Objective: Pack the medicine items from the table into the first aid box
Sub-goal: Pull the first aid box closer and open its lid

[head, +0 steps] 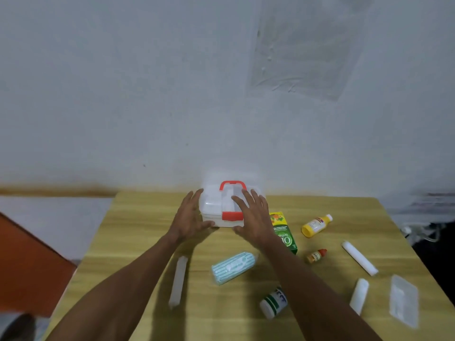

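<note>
First aid box (212,205) sitting closed at frame centre, at the far edge of the table (138,232). Left hand (189,219) and right hand (254,217) flanking it, fingers spread straight, touching, not gripping. Judging: light, stiff, slick plastic; taking hold by side walls or red handle (232,185) looking safest.

Dim, flat indoor light with a greyish cast; soft shadows fall beneath the forearms on the bench (138,232). The whole frame is soft, with motion blur and wide-angle bending toward the edges.
</note>
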